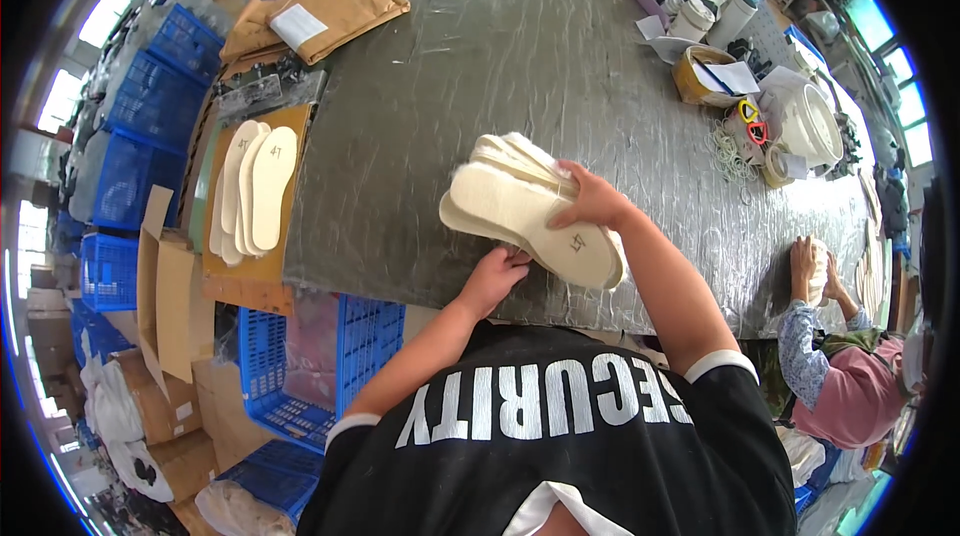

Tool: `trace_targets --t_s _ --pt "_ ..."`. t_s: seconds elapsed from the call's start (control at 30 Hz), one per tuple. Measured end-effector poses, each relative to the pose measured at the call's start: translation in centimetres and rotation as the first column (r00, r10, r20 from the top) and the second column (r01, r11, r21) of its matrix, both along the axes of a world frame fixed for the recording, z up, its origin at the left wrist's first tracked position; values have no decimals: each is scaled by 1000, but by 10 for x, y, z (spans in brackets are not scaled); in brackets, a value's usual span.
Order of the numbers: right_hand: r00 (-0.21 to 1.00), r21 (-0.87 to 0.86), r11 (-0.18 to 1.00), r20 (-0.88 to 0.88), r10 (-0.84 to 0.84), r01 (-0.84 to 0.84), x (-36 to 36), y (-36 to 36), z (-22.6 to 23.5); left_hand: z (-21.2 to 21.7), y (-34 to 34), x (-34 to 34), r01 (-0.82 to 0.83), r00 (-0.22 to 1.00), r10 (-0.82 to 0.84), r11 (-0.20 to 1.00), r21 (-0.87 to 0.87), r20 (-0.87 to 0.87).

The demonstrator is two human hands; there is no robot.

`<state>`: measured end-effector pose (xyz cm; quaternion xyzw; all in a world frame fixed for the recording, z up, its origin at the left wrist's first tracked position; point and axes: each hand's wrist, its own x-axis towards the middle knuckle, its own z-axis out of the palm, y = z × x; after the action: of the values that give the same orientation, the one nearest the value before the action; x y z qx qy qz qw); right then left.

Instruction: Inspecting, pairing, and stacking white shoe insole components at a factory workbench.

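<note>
Left hand [497, 271], lower centre: fingers curled under the near edge of a stack of cream insoles [530, 208], supporting it. Right hand [590, 204]: pressed on top, clamping the stack at frame centre over the grey table [480, 56]. Left of frame: more insoles [255, 186] on a brown board. Upper right: tape rolls [775, 164]. Risk: fanned stack may slide apart if the clamp loosens.

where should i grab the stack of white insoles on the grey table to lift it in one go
Judging by its pose, grip the stack of insoles across its narrow waist, from above. It is long, flat and fanned, so squeezing top and bottom mid-length should keep the layers together, as the right hand and left hand do.
</note>
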<state>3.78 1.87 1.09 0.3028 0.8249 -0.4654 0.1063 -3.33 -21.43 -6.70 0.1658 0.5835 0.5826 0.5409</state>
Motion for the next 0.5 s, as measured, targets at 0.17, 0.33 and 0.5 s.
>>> trace_targets --t_s 0.17,0.33,0.5 --pt "993 443 896 -86 84 -37 22 -18 -3 -22 45 -16 -226 772 -8 931 285 636" --pt "950 402 896 -307 -64 190 67 -59 -14 -2 59 -5 -433 618 311 901 -18 722" --pt "899 -381 862 -145 -413 335 94 -14 -38 4 62 6 -168 755 137 986 -12 641"
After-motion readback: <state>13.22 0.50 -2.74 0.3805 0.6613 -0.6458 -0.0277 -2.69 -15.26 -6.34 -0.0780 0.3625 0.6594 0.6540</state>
